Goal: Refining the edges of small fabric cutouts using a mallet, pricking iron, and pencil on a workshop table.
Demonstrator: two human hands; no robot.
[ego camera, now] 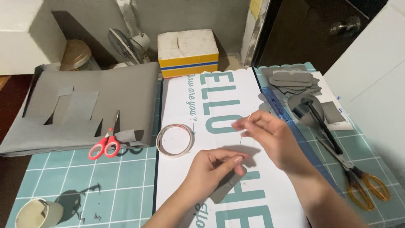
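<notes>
A: What does the left hand (211, 166) hold?

B: Its fingers are closed on a small grey paper piece (225, 188). The piece lies on the white printed sheet (190, 185), at about 6 o'clock of the picture.

A: And the right hand (270, 135)?

B: It is at about 1 o'clock from the left hand, a little above the sheet. Thumb and first fingers are pinched together on something thin and pale. I cannot tell what it is, because the fingertips are blurred.

A: What is around them?

B: A roll of tape (175, 140) lies at 10 o'clock from the left hand. The red-handled scissors (105, 143) are farther at 9 o'clock, on the big grey paper (84, 105). At 3 o'clock from the right hand are the orange-handled scissors (358, 181) on the green cutting mat (118, 185), and a pile of grey cut shapes (293, 82) is at 1 o'clock.
</notes>
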